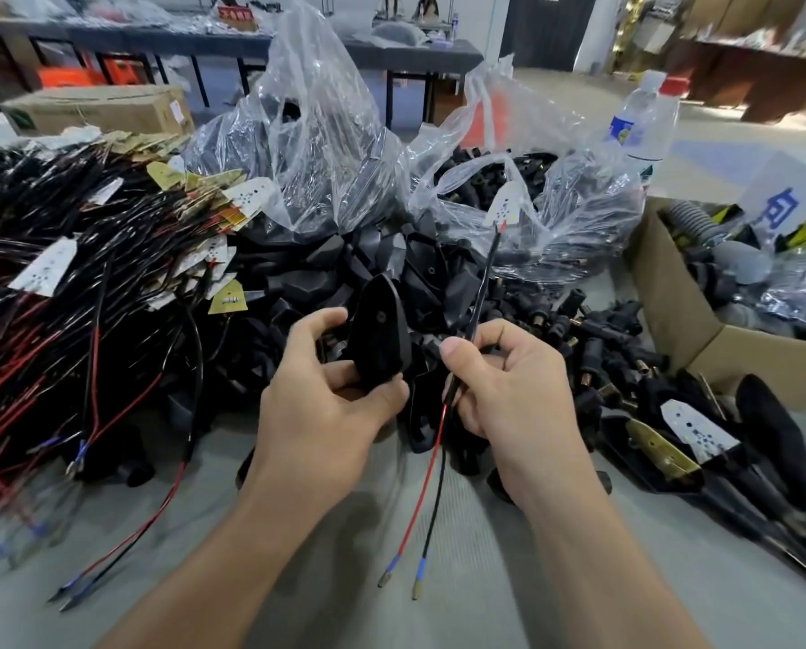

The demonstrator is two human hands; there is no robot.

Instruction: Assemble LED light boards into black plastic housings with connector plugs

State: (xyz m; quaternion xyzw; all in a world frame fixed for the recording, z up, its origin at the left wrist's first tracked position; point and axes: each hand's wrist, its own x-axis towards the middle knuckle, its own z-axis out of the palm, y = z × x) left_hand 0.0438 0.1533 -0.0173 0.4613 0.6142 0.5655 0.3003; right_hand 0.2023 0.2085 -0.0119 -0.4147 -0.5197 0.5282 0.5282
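Note:
My left hand [326, 391] grips a black plastic housing [378, 334], upright, pointed end up, with a small hole in its face. My right hand [508, 386] pinches the sleeved cable [478, 297] of an LED board between thumb and forefinger. The white LED board [504, 206] stands high at the cable's far end, above the bags. Below my right hand the cable splits into a red wire [419, 489] and a black wire [436, 503], each ending in a blue-sleeved terminal that hangs over the grey table.
A big heap of wired LED boards [87, 255] fills the left. Loose black housings [344, 260] and connector plugs [593, 330] lie behind my hands, with two clear plastic bags [316, 133] beyond. A cardboard box [700, 320] and finished pieces [700, 437] sit right. A water bottle [639, 119] stands behind.

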